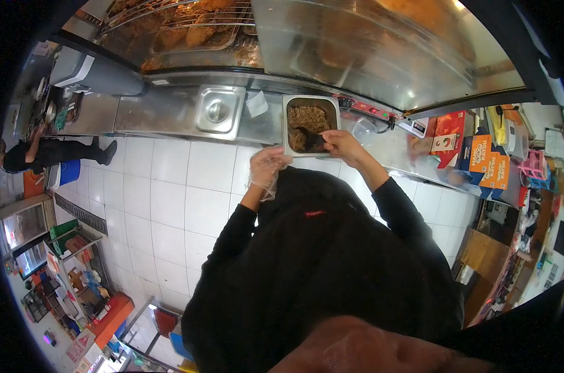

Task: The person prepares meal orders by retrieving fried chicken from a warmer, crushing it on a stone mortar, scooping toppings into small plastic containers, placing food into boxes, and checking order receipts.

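A deep stainless steel food pan point(285, 118) at the front of the counter holds brown, grainy food point(307, 117). My right hand point(343, 144), bare, is closed around the handle of a black scoop point(309, 139), whose head dips into the food on the near side of the pan. At the pan's near left corner is my left hand point(268, 165), in a clear plastic glove, its fingers closed on the rim. The fingertips are partly hard to make out.
Left of the pan lie white paper point(256, 104) and a lidded steel pan point(219, 112). A clear plastic container point(364, 131), a scale point(414, 127) and orange boxes point(481, 152) stand to the right. A heated display case point(381, 50) rises behind. Another person point(58, 154) works far left.
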The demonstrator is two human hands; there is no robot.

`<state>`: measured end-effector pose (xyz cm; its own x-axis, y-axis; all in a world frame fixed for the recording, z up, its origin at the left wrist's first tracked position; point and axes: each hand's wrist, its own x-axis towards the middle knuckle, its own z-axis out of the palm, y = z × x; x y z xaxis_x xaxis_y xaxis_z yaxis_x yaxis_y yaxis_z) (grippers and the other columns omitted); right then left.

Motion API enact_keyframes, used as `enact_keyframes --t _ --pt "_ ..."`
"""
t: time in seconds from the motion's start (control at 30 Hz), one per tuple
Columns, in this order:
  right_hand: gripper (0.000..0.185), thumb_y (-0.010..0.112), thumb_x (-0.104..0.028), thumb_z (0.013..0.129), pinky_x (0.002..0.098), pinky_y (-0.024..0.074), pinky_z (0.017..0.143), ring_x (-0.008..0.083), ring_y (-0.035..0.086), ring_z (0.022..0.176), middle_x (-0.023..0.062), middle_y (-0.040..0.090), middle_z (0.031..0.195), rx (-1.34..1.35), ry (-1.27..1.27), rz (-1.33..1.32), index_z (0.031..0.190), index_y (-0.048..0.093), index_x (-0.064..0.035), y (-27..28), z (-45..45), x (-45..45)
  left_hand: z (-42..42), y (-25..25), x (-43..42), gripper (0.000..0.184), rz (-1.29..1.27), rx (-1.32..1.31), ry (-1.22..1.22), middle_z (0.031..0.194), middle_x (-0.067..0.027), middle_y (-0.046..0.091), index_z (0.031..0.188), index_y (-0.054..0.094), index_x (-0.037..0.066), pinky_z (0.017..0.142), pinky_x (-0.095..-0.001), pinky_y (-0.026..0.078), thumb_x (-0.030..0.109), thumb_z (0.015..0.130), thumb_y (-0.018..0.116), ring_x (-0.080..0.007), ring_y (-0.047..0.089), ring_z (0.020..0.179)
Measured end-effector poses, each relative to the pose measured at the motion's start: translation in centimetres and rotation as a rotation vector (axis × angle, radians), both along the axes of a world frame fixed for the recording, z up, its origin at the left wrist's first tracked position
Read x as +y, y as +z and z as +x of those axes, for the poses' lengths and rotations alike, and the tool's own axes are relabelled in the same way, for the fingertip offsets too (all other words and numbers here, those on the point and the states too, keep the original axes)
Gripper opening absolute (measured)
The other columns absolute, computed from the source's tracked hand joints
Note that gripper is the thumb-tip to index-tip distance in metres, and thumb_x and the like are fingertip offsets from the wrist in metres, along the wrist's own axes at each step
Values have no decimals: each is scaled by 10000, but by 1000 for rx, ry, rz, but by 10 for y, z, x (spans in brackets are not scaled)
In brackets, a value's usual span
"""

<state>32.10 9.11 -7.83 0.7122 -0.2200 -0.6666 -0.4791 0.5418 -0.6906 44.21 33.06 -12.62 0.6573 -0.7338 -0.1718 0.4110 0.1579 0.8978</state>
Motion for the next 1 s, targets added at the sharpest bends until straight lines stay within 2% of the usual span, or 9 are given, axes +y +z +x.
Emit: enact_keyframes --t 0.1,0.2,0.3,0.4,0.5,0.6,0.7,1.0 --pt "239 535 -171 959 190 297 482 53 396 560 -21 513 712 -29 -67 -55 1148 602 -41 3 -11 -1 3 -2 3 268 35 -60 -15 936 -121 670 1079 611 -32 729 -297 565 -71 814 600 -197 667 825" --pt "244 535 -188 965 181 292 490 44 386 567 -30 500 707 -96 -109 -106 1147 604 -41 7 -21 -7 3 -12 4 279 -6 -48 19 935 -183 688 1093 599 -32 706 -280 544 -3 824 669 -215 679 828" --pt "250 530 -205 972 174 291 500 39 377 567 -39 485 697 -127 -174 -128 1142 606 -39 3 -25 -9 3 -12 5 264 34 45 14 905 -125 674 1080 612 -30 705 -300 558 -38 818 648 -209 669 816" --pt "252 523 -213 978 171 289 508 35 377 572 -44 480 698 -137 -183 -167 1136 609 -38 4 -26 -8 7 -10 5 278 35 23 -7 882 -132 673 1091 610 -14 696 -303 554 59 832 680 -213 672 798" --pt "249 522 -215 978 169 292 513 36 380 580 -47 480 700 -135 -193 -221 1129 612 -38 2 -28 -7 12 -8 4 317 273 69 74 848 -130 666 1109 595 -4 667 -305 547 198 873 657 -211 669 745" --pt "246 520 -216 979 170 292 514 35 381 582 -51 478 695 -123 -197 -209 1126 614 -42 1 -28 -7 16 -12 3 376 289 186 178 815 -119 658 1100 593 1 624 -309 536 325 908 600 -205 653 678" --pt "247 517 -221 980 172 288 512 33 381 580 -55 477 687 -132 -175 -220 1124 614 -47 1 -30 -7 22 -25 8 436 276 156 245 791 -107 651 1090 591 0 596 -309 526 403 927 562 -198 633 634" --pt "238 516 -212 977 177 270 498 34 366 561 -59 465 672 -110 -166 -169 1113 614 -43 13 -32 -8 20 -40 14 517 233 264 281 772 -79 638 1108 584 6 601 -311 504 488 949 485 -182 606 630"
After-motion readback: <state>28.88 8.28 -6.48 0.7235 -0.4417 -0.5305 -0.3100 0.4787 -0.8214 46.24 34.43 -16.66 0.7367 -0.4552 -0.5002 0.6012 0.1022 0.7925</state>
